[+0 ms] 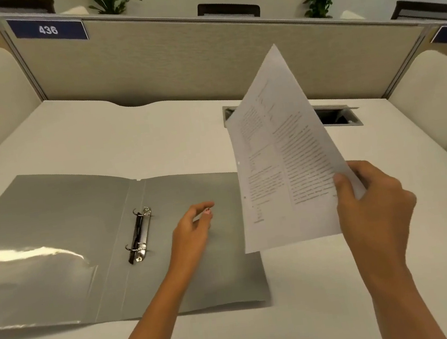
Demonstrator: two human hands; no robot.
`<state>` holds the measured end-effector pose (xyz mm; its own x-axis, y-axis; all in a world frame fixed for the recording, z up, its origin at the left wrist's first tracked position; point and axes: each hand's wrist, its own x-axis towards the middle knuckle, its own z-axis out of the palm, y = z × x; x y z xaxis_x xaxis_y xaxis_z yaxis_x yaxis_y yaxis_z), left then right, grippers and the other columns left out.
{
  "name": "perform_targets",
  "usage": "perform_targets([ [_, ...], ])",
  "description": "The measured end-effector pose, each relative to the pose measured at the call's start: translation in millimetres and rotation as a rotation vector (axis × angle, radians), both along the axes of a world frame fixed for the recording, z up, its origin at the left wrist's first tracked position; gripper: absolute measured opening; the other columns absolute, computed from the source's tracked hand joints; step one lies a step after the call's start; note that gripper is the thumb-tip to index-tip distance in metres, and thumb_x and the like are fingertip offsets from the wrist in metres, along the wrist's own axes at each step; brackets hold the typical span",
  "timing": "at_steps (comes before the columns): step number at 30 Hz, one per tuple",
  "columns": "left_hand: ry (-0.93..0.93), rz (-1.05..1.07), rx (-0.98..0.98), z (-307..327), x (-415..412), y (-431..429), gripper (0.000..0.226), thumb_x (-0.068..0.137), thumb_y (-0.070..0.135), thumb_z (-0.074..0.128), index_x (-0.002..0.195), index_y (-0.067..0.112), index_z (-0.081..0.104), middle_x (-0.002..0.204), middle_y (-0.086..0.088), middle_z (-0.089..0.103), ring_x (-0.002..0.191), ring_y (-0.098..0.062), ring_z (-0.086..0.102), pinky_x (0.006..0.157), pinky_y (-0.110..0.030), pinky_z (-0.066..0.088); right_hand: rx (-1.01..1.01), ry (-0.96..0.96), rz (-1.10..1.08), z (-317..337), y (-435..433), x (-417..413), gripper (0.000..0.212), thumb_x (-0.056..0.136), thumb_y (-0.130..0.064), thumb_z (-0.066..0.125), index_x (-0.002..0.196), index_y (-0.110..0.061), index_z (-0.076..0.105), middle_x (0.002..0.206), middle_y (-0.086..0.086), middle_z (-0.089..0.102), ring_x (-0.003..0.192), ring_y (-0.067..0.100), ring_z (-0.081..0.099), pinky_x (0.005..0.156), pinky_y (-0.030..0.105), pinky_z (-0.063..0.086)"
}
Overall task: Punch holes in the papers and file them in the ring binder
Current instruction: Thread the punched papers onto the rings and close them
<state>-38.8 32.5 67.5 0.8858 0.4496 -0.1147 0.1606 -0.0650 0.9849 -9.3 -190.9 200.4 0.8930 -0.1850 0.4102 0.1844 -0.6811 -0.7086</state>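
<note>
- While the ring binder (112, 239) lies flat and open on the worktop (318, 312), at the near left, a printed sheet of paper (284, 147) is held up in the air to its right, well clear of the surface.
- The sheet is pinched at its near right corner by the right hand (372, 201), thumb on the printed face, so that the left edge hangs free; two small punched holes can be made out along that edge, which is turned toward the binder.
- The sheet is judged to be held this way so that its holes can be brought over the rings.
- The left hand (193, 229) is kept over the binder's right cover, its grip released and grasping nothing, fingers loosely curled; whether it touches the cover cannot be told. It is probably placed there to steady the binder or to receive the sheet.
- The ring mechanism (140, 234) sits beside the spine, with two rings that appear parted, though this is too small to be sure.
- Nothing is filed on the rings, and the clear pocket (31, 263) inside the left cover appears empty.
- No hole punch is seen.
</note>
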Motion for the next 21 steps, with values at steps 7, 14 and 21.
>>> perform_targets([
  [7,-0.033,0.062,-0.351,27,-8,79,0.032,0.102,0.027,0.041,0.127,0.014,0.056,0.12,-0.001,0.065,0.103,-0.017,0.068,0.085,-0.029,0.056,0.316,0.208,0.158,-31,53,3,0.021,0.089,-0.023,0.065,0.109,-0.018,0.069,0.1,-0.001,0.072,0.084,0.017,0.067,0.066,0.019,0.049],
  [14,-0.01,0.078,-0.264,40,-11,122,0.031,0.101,0.039,0.04,0.125,0.022,0.051,0.112,0.0,0.069,0.098,-0.02,0.069,0.08,-0.036,0.057,0.48,0.381,0.259,-67,110,-13,0.017,0.091,-0.024,0.063,0.108,-0.019,0.066,0.102,-0.005,0.072,0.089,0.015,0.07,0.077,0.032,0.059],
  [21,-0.103,0.098,-0.099,37,-12,136,0.021,0.098,0.02,0.051,0.117,0.013,0.048,0.115,0.001,0.065,0.092,-0.008,0.066,0.058,-0.012,0.052,0.314,0.345,0.275,-84,142,-29,0.019,0.095,-0.026,0.055,0.114,-0.022,0.054,0.111,-0.008,0.065,0.095,0.007,0.064,0.075,0.018,0.058],
])
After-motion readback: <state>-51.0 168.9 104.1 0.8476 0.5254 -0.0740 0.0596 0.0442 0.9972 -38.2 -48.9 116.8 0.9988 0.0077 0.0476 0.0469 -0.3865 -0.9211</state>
